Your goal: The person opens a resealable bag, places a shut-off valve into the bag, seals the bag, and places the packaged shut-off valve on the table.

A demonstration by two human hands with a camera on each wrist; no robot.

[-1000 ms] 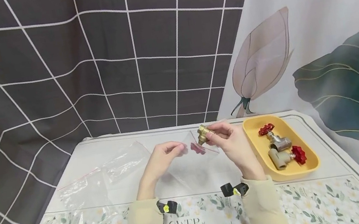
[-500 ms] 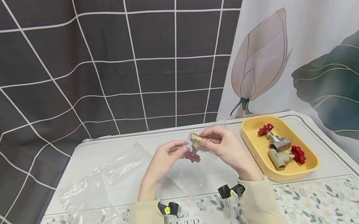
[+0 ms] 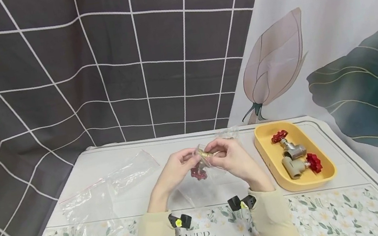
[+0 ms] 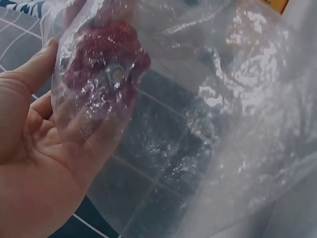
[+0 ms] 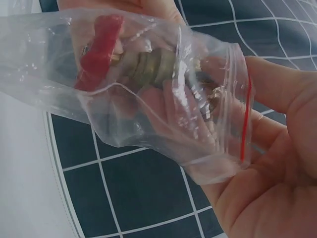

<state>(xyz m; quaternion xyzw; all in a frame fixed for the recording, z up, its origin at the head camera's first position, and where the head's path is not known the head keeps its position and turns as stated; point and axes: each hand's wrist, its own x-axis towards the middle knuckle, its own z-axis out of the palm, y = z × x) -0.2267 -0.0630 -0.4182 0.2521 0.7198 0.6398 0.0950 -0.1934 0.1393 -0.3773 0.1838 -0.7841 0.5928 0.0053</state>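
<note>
A gate valve with a brass body [image 5: 153,67] and red handwheel [image 5: 101,52] lies within a clear zip bag [image 5: 133,129], wheel end deepest. My left hand [image 3: 178,167] holds the bag from outside, around the valve; in the left wrist view the wheel shows through the plastic beside its fingers. At the mouth, by the red zip strip [image 5: 246,119], my right hand [image 3: 234,156] pinches the valve's brass end. Both hands' fingertips nearly meet in the head view. The bag's lower part [image 3: 197,195] hangs down over the table, and the fingers partly hide the brass.
Right of the hands stands a yellow tray [image 3: 269,159] with a silver valve [image 3: 293,151] and a beige valve [image 3: 294,167], both red-wheeled. Two flat zip bags [image 3: 90,208] lie at the left. Another crumpled clear bag [image 3: 228,132] is behind the right hand.
My right hand has moved left and turned the brass valve, bringing it into the bag. The red handwheel has dropped lower, and the two hands have come closer together.
</note>
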